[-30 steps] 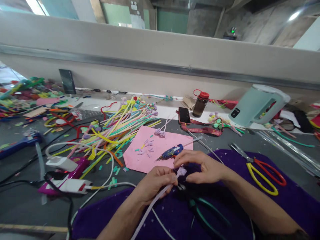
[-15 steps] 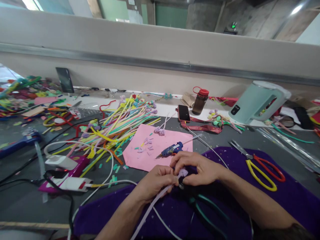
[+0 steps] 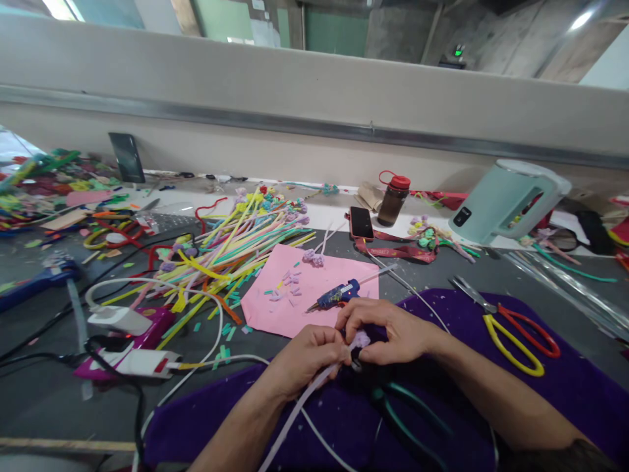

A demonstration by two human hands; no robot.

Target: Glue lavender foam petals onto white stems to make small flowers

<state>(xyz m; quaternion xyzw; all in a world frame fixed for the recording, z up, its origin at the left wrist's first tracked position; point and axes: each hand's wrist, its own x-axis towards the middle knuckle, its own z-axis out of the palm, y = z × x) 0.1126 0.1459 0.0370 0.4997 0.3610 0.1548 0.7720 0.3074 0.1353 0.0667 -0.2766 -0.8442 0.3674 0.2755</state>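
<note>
My left hand (image 3: pixel 314 354) pinches a pale lilac pipe-cleaner flower just below its small curled head (image 3: pixel 362 339). The stem (image 3: pixel 295 414) trails down toward the bottom edge. Fingers and thumb of my right hand (image 3: pixel 396 333) close round the head from the other side; its fingertips are partly hidden. Under my right hand, green-handled pliers (image 3: pixel 407 413) lie on the purple cloth (image 3: pixel 206 419), their jaws mostly in shadow. A blue glue gun (image 3: pixel 338 295) rests just beyond my hands on a pink sheet (image 3: pixel 265 275), among lilac snippets and another lilac flower (image 3: pixel 313 257).
Red-and-yellow-handled scissors (image 3: pixel 511 324) lie at right. Many coloured pipe-cleaner stems (image 3: pixel 255 236) are heaped at left-centre. White cables run from a magenta power strip (image 3: pixel 160 328). Behind are a phone (image 3: pixel 362 223), a bottle (image 3: pixel 393 200) and a mint kettle (image 3: pixel 506 200).
Both hands stay in nearly the same place on the lilac flower. The fingers of my right hand have shifted very slightly. Nothing else has visibly moved.
</note>
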